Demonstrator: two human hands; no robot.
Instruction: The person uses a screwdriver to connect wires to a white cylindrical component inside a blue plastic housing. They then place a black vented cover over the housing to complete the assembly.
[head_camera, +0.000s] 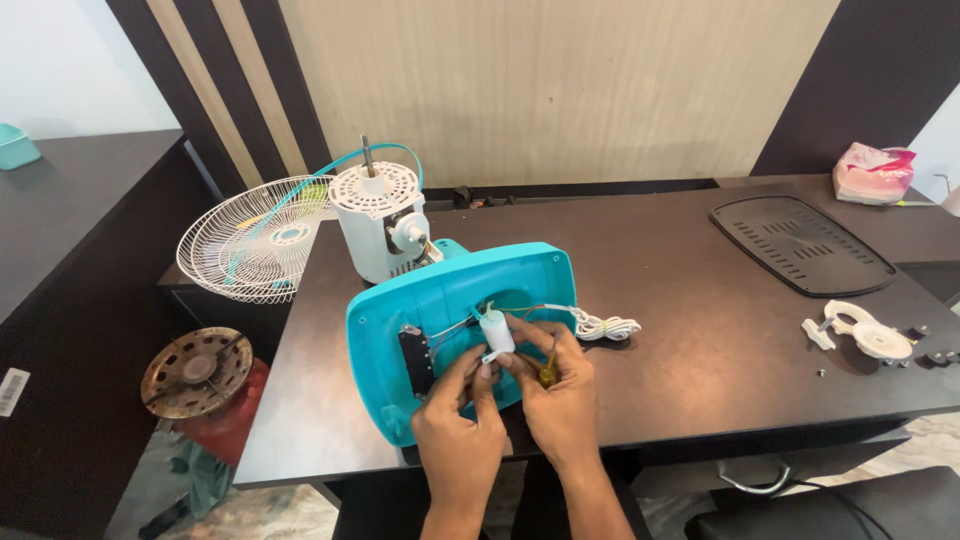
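Note:
A turquoise fan base (450, 300) lies upturned on the dark table (700, 330), its open underside facing me. Both my hands meet over it. My left hand (458, 430) pinches the lower end of a small white cylindrical capacitor (496, 331) with wires on it. My right hand (560, 395) also touches the capacitor while gripping a yellow-handled screwdriver (547, 375). A black switch block (416, 358) sits inside the base at the left. The white fan motor (380, 225) with its shaft stands just behind the base.
A white wire fan guard (255, 245) hangs off the table's left edge. A coiled white cord (605, 325) lies right of the base. Farther right are a black plastic cover plate (800, 245), white plastic parts and screws (870, 338), and a pink packet (873, 172). A rusty disc (196, 372) sits on the floor.

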